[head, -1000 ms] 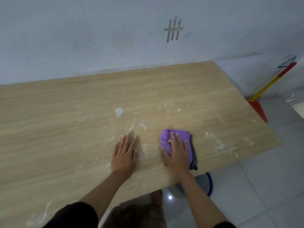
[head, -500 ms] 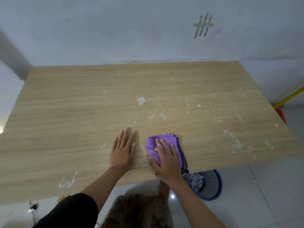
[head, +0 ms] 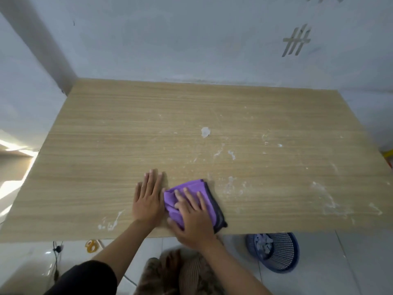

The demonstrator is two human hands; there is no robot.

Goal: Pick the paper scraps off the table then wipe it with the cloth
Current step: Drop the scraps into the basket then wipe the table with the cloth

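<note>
A folded purple cloth (head: 207, 189) with a dark edge lies on the wooden table (head: 127, 135) near its front edge. My right hand (head: 192, 218) presses flat on the cloth with straight, spread fingers. Just left of the cloth, my left hand (head: 147, 199) rests palm down on the bare wood, fingers straight. A small white scrap (head: 205, 132) sits near the table's middle. White smears and specks streak the wood to the right of the cloth and at the front left (head: 112, 222).
A blue slatted basket (head: 282, 252) holding paper scraps stands on the tiled floor below the table's front edge, to the right. A roll of tape (head: 91, 245) and a cable lie on the floor at the left. Walls close the table's back and left.
My right hand has slid the cloth leftward along the front edge until it sits beside my left hand. The camera view has swung left; my left hand stays planted.
</note>
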